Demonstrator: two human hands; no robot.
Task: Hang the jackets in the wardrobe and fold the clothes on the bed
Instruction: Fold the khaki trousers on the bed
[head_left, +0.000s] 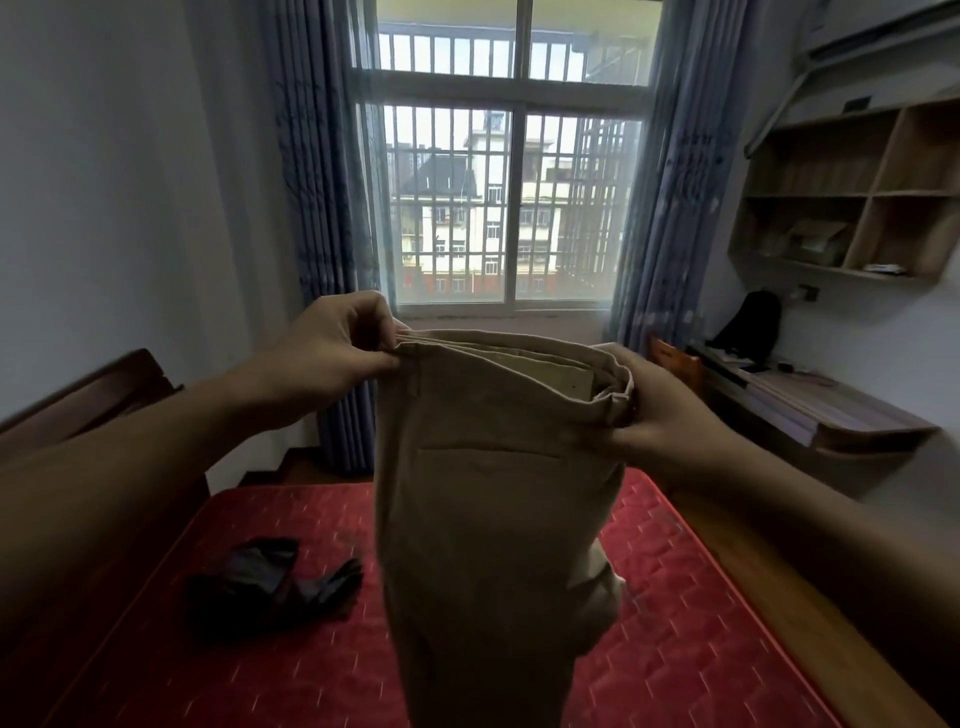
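the trousers (493, 509) are plain beige, with a paler cream lining at the waistband. the mattress (675, 623) of the bed is red with a stitched zigzag pattern. the garment (270, 582) lying on it is black. the curtains (317, 208) are grey-blue with a faint print. the shelf unit (852, 197) and the worktop (831, 410) are light wood.

Bedroom in a home: bed (675, 649) w/ red quilted mattress near, dark wood headboard (104, 395) left, barred window (452, 208) far w/ blue curtains (322, 208) both sides, wall shelves (852, 197) + desk (810, 405) right, AC unit (883, 36) top right. Apt bldgs outside.
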